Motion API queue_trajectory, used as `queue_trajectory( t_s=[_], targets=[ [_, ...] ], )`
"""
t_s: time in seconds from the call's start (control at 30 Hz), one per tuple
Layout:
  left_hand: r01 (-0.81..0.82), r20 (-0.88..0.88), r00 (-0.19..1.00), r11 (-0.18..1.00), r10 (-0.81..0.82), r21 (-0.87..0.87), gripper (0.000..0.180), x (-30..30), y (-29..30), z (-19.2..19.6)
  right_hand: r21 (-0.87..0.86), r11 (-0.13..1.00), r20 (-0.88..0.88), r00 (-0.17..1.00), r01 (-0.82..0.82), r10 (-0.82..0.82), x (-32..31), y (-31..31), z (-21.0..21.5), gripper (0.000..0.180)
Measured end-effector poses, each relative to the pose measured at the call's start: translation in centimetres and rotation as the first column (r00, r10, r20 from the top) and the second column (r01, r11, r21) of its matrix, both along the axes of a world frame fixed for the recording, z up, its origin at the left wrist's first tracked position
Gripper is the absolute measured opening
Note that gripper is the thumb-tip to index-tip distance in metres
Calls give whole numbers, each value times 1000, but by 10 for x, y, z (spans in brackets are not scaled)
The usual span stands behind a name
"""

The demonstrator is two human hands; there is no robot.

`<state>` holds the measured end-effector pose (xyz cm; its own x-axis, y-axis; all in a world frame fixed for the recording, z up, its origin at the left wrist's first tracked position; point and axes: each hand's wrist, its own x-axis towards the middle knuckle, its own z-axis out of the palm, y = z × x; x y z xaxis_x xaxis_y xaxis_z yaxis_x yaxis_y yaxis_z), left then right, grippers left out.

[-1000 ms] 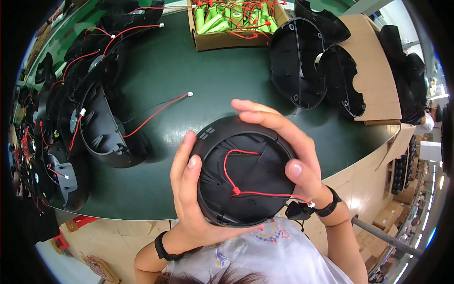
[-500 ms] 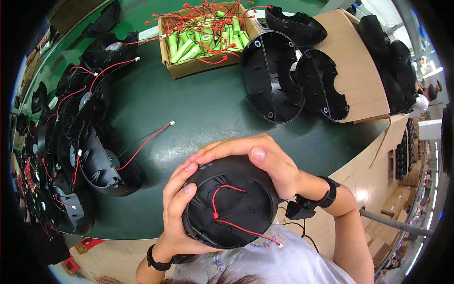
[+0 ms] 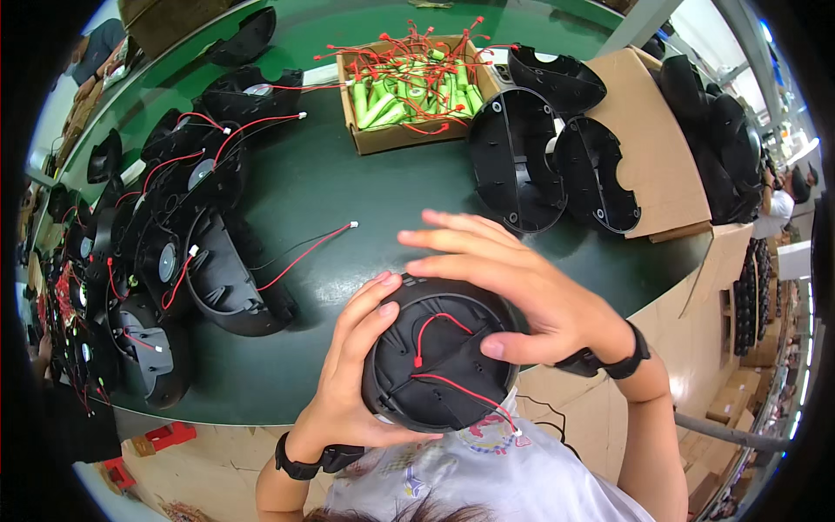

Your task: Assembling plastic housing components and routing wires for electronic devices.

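Note:
A round black plastic housing (image 3: 444,400) is held near my body, its hollow side facing up. Two red wire leads (image 3: 457,389) show in it; one has a red plug inside, the other runs over the near right rim to a white plug. My left hand (image 3: 348,374) wraps the housing's left side, fingertips on the far left rim and thumb underneath at the near side. Over the far right rim is my right hand (image 3: 531,296), fingers stretched out and apart, its thumb above the housing's inside. Whether that thumb touches the plastic, I cannot tell.
A cardboard box of green battery packs (image 3: 413,96) with red leads stands at the back. Empty black shells (image 3: 517,165) lie beside a large carton (image 3: 652,148) on the right. Several wired black shells (image 3: 230,270) cover the left side of the green table (image 3: 348,187).
My right hand has loosened from the housing, its fingers lifting and straightening while the thumb moved over the inside. The left hand keeps its hold. The whole view has shifted slightly.

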<state>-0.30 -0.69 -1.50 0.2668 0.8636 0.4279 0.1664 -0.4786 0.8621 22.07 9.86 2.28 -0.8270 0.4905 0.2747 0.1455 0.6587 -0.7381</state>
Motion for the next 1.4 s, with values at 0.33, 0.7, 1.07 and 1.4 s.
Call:
queue_trajectory(
  t_s=[0.33,0.7,1.07,1.4],
  targets=[
    [33,-5,999,999,-33,25,114,-2,4,4,471,882,-75,997,13,26,-22,-35,32,15],
    [71,-65,995,988,-81,-135,112,-9,-1,6,429,902,-80,991,-60,104,-52,-2,30,26],
    [14,-2,1000,1000,-14,2,111,-1,3,2,98,995,207,978,-27,6,-8,5,52,29],
    [-16,-4,1000,1000,16,-4,114,2,1,2,137,990,21,999,38,-41,-13,3,33,19]
  ],
)
